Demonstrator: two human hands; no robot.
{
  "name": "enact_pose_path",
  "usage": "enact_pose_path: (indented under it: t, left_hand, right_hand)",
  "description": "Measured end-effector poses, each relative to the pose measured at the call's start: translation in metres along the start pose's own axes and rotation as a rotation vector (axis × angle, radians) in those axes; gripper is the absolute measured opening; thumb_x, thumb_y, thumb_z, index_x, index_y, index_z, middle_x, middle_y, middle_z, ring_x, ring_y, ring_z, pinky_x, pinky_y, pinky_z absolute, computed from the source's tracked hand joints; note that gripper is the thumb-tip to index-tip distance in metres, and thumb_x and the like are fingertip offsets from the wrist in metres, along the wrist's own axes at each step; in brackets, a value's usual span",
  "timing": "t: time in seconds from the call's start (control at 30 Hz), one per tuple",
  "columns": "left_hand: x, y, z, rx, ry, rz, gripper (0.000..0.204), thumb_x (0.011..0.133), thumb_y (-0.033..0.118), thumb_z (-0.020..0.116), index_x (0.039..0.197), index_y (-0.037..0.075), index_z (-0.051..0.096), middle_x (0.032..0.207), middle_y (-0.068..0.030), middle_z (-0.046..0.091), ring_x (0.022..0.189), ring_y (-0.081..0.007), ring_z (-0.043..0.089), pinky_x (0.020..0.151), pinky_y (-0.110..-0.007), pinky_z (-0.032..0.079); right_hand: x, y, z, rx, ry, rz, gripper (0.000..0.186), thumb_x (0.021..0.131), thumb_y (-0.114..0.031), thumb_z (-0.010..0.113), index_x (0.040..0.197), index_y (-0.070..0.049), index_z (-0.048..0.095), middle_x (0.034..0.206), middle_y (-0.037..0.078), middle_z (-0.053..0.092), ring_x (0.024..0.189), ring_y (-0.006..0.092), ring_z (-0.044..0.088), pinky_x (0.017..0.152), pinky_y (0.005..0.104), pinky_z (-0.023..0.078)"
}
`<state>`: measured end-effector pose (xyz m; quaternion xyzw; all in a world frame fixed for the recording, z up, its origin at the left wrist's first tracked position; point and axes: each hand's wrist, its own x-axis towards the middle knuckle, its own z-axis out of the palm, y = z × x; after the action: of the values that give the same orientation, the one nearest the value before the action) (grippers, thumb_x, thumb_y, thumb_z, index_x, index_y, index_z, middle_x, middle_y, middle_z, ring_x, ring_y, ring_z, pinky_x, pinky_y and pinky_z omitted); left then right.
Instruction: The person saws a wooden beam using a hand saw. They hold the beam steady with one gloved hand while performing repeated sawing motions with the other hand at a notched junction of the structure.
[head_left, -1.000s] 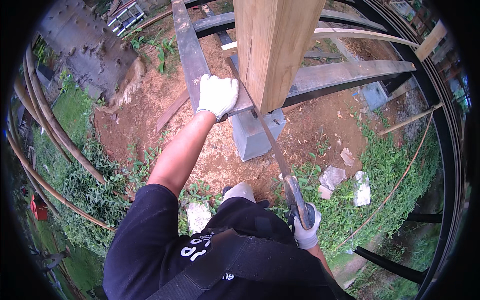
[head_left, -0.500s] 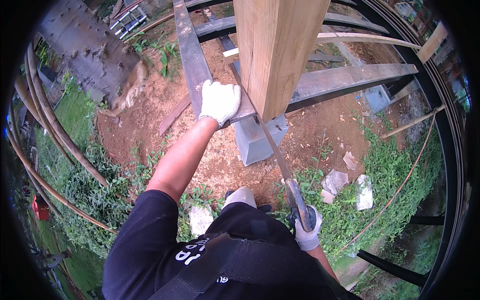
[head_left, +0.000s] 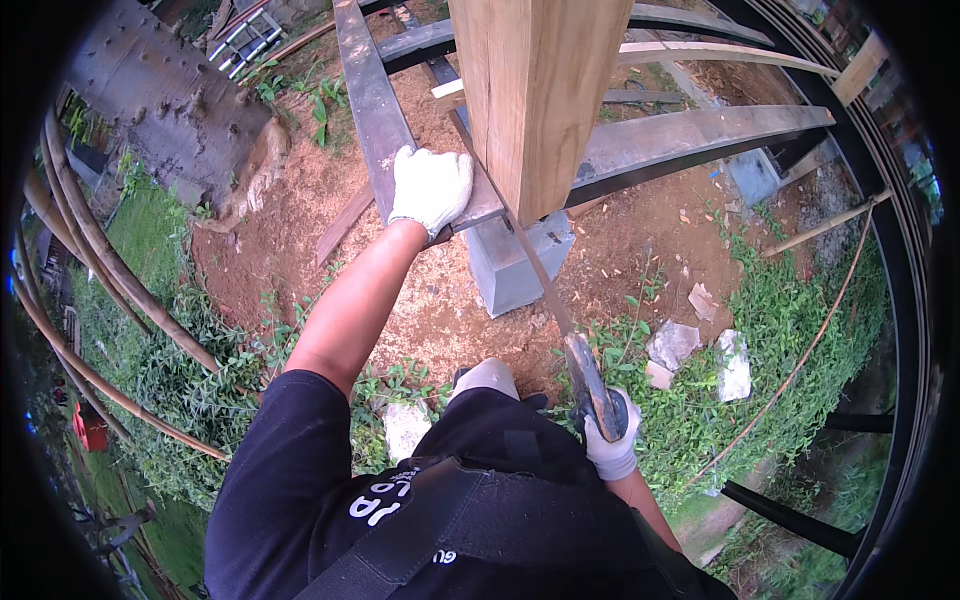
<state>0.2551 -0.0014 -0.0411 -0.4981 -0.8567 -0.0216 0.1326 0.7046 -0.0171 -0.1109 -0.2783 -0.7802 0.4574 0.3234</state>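
My left hand [head_left: 432, 190], in a white knitted glove, is closed over the near end of a dark wooden beam [head_left: 375, 110]. In my gloved right hand [head_left: 612, 440] is the worn wooden handle of a handsaw [head_left: 545, 285]. The saw's long narrow blade slants up and away to the left, lying along the left side of a thick, pale wooden post [head_left: 540, 110], close to the beam end. From here I cannot tell whether its teeth are in the wood. Below the post stands a grey concrete footing [head_left: 515, 265].
Dark beams [head_left: 700, 150] run off to the right toward a curved black frame. A tree trunk [head_left: 165, 95] stands at the far left. Broken stone pieces [head_left: 733, 365] lie among low plants at the right, and sawdust covers the soil around the footing.
The view has shifted slightly, so the post, beam and footing appear a little higher. Both hands keep their holds, and the saw stays beside the post at much the same slant.
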Motion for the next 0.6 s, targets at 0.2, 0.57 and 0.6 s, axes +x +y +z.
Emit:
enact_pose_path:
  t: [0.2,0.57,0.6]
  left_hand:
    - [0.009,0.01,-0.004,-0.009,0.031,0.074,0.037,0.104,0.026,0.043,0.091,0.01,0.074,0.091,-0.0165,0.077,0.09,-0.0378,0.073,0.089,-0.052,0.047]
    - [0.003,0.012,-0.003,-0.036,0.01,0.017,0.04,0.105,0.028,0.042,0.092,0.01,0.075,0.092,-0.0174,0.076,0.093,-0.0379,0.072,0.095,-0.053,0.045]
    - [0.007,0.015,-0.007,-0.04,-0.002,-0.001,0.04,0.105,0.029,0.042,0.094,0.01,0.075,0.093,-0.0177,0.076,0.094,-0.0381,0.072,0.096,-0.053,0.045]
  right_hand:
    - [0.133,-0.002,0.072,0.109,-0.021,-0.039,0.027,0.087,-0.011,0.078,0.109,-0.002,0.066,0.084,0.01,0.073,0.074,0.0256,0.072,0.069,0.0375,0.057]
    - [0.006,0.048,0.014,0.095,0.067,0.053,0.031,0.088,-0.028,0.077,0.097,0.001,0.069,0.081,0.01,0.073,0.073,0.0252,0.074,0.069,0.0381,0.056]
    - [0.005,0.054,0.011,0.094,0.071,0.05,0.031,0.088,-0.028,0.077,0.097,0.001,0.069,0.081,0.01,0.073,0.073,0.0252,0.074,0.069,0.0381,0.056]
